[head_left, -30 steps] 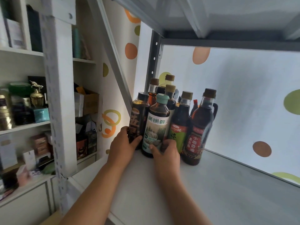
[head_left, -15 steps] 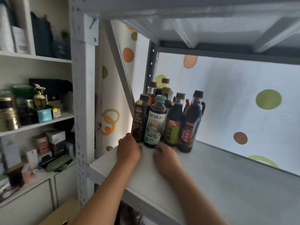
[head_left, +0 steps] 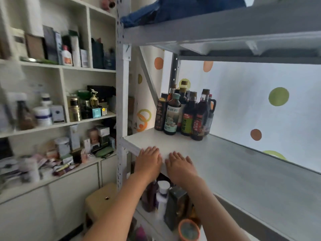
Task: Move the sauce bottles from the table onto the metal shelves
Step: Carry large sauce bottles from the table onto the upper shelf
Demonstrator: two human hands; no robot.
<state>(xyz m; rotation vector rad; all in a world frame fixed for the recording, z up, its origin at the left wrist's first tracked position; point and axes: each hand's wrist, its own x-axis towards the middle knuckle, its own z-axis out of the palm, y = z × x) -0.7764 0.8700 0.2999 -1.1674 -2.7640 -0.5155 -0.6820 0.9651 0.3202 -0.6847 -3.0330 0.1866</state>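
Several dark sauce bottles [head_left: 184, 113] stand bunched in the back left corner of the middle metal shelf [head_left: 243, 171]. The front one has a teal cap and a pale label [head_left: 172, 117]. My left hand [head_left: 148, 161] and my right hand [head_left: 178, 165] lie side by side over the shelf's front edge, fingers straight, holding nothing. Both hands are well in front of the bottles and apart from them. More bottles and jars [head_left: 166, 202] stand on the shelf below, partly hidden by my forearms.
A white wall cabinet [head_left: 57, 126] crowded with jars and boxes fills the left side. The rack's upright post [head_left: 122, 105] stands between it and the shelf. A tan stool [head_left: 100, 202] sits on the floor below. Blue cloth [head_left: 173, 9] lies on the upper shelf.
Both hands have let go of the bottles and drawn back to the shelf's front edge, fingers now straight. The view has pulled away from the shelf.
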